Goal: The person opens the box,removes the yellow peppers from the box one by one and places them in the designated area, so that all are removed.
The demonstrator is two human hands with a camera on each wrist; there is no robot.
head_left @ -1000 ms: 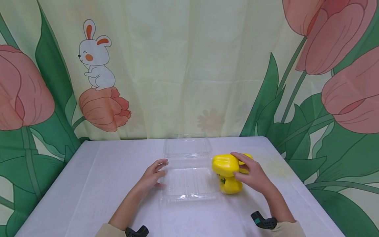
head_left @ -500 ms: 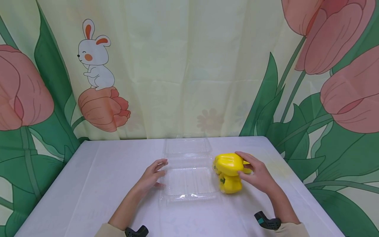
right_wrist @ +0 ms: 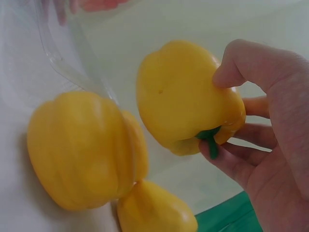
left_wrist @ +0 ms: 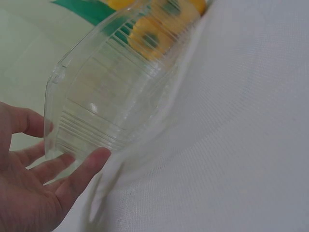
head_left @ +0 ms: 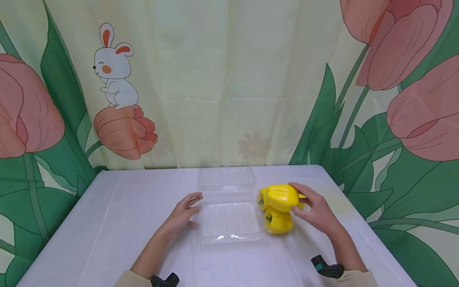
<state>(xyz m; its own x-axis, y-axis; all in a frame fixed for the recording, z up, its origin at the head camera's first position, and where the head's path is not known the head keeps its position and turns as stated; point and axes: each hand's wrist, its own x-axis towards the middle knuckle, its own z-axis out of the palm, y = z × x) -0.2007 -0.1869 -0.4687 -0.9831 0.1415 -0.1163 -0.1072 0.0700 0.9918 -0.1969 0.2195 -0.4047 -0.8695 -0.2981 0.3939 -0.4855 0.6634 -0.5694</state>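
In the right wrist view, a yellow bell pepper [right_wrist: 176,92] with a green stem is gripped by my right hand [head_left: 315,209], thumb on one side and fingers on the other. From the head view it overlaps a lower yellow pepper [head_left: 279,222] on the table. More yellow peppers [right_wrist: 82,150] stand close by. To their left lies a clear plastic clamshell container [head_left: 229,219], its lid [head_left: 226,177] folded back. My left hand [head_left: 183,213] rests with spread, relaxed fingers at the container's left end; the thumb [left_wrist: 91,166] lies along its near edge.
A white cloth covers the table [head_left: 136,191]. Behind it hangs a pale curtain [head_left: 201,99] printed with tulips and a rabbit. Black wrist cameras [head_left: 327,268] sit on both forearms.
My right hand has moved slightly to the right with its pepper, which has turned a little. More of the peppers behind it now shows at left. The left hand and container stay put.
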